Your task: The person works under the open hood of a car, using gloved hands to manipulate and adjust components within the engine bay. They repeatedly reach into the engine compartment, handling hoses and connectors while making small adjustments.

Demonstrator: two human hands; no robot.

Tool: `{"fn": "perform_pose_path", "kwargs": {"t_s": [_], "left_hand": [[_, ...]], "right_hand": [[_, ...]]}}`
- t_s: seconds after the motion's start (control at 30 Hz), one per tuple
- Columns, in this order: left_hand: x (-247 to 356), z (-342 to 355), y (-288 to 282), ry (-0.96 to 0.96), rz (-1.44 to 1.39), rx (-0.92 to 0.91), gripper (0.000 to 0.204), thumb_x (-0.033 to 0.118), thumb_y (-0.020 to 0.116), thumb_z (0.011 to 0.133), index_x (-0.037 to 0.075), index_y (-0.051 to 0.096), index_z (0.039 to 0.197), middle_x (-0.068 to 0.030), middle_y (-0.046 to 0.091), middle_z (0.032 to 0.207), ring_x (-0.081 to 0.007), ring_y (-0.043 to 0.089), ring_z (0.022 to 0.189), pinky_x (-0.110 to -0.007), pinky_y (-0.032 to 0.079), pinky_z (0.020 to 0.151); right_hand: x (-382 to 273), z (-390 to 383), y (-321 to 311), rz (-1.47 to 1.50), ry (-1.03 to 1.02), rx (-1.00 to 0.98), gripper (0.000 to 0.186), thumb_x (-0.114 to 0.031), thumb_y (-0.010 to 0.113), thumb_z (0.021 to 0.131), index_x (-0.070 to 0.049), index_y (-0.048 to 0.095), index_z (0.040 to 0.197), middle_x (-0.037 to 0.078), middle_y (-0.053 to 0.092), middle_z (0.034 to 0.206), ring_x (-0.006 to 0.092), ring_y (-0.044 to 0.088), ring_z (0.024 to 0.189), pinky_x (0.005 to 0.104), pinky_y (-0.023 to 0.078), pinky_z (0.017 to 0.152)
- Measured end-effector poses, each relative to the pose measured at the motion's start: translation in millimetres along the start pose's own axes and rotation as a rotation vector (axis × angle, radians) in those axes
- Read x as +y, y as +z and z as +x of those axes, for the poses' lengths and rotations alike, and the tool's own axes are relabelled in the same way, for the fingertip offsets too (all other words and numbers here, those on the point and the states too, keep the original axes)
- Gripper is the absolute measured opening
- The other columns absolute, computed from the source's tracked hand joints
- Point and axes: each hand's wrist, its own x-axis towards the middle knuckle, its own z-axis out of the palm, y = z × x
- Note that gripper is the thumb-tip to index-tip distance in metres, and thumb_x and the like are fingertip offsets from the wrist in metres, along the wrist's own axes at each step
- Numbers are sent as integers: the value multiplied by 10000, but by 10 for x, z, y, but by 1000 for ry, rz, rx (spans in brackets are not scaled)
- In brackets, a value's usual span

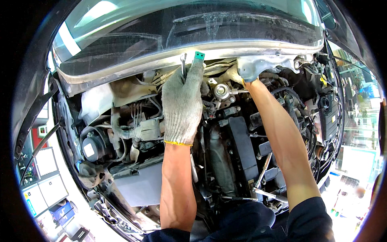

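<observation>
Open engine bay seen from above; all places taken from the long dark engine cover (pixel 243 145) near the middle. Left hand (pixel 182 107), in a grey knit glove with yellow cuff, sits beyond the cover's far end and to its left. Its fingers are partly out of sight, but they look closed on a silver wrench (pixel 183 64), whose end pokes up between thumb and fingers, so the wrench lies farther from the person than the cover, also to its left. Small green piece (pixel 199 55) with two dark spots at the thumb tip; cannot tell whether it is held. Right hand (pixel 232 75) reaches in past the cover's far end, mostly hidden by a pale metal shield (pixel 254 66); only a patch of pale glove shows, so cannot tell if it grasps anything. Round silver cap (pixel 221 92) between the two hands, just beyond the cover and slightly left of its far end. Windshield (pixel 242 28) well past the cover, streaked with pale marks. Just right of the cover's near end, a silver bar tool (pixel 264 171) slants, its lower end meeting a second silver rod (pixel 271 195). Left of the cover: flat grey panel (pixel 139 185) toward the person, and, farther left, a black round housing (pixel 96 146) bearing a white label.
</observation>
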Motion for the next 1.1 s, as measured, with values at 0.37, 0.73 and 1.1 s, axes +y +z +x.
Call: {"fn": "perform_pose_path", "kwargs": {"t_s": [0.37, 0.73, 1.1], "left_hand": [[47, -2, -21, -4, 64, 7, 541, 474, 589, 1012, 23, 576, 714, -6, 478, 607, -106, 416, 589, -318, 362, 587], [-20, 0, -23, 5, -32, 8, 461, 458, 649, 979, 91, 615, 701, 35, 515, 597, -42, 395, 509, -229, 282, 484], [86, -48, -92, 45, 48, 3, 541, 508, 623, 978, 9, 660, 771, 6, 506, 634, -120, 394, 626, -306, 348, 609]], "right_hand": [[792, 628, 707, -401, -113, 169, 955, -493, 939, 542, -121, 620, 1361, 122, 599, 1411, 338, 514, 1312, 453, 396, 1119], [245, 178, 137, -317, -34, 69, 906, -426, 955, 552, -100, 633, 1334, 145, 601, 1399, 286, 527, 1286, 423, 433, 1079], [449, 349, 508, -312, -49, 155, 855, -450, 929, 588, -92, 654, 1314, 124, 640, 1357, 321, 559, 1244, 426, 417, 1092]]}}
